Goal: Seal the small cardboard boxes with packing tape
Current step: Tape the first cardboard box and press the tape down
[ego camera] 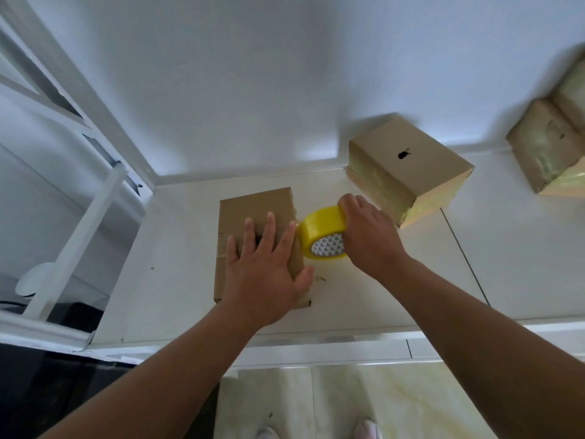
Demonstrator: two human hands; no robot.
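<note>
Starting a seal: box (pixel 253 204) pinned under flat left hand (pixel 262 264); beside it, tape roll (pixel 319 229) gripped by right hand (pixel 370 236), likely drawn across next.

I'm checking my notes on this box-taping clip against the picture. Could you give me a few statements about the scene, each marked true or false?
1. The left hand lies flat with spread fingers on the nearest cardboard box. True.
2. The right hand grips a yellow tape roll at that box's right edge. True.
3. The box with a black mark is stacked on the nearest cardboard box. False: it sits apart on the white counter, farther back and to the right.
4. The left hand holds the tape roll. False: the right hand holds it, and the left hand only presses on the box.
</note>
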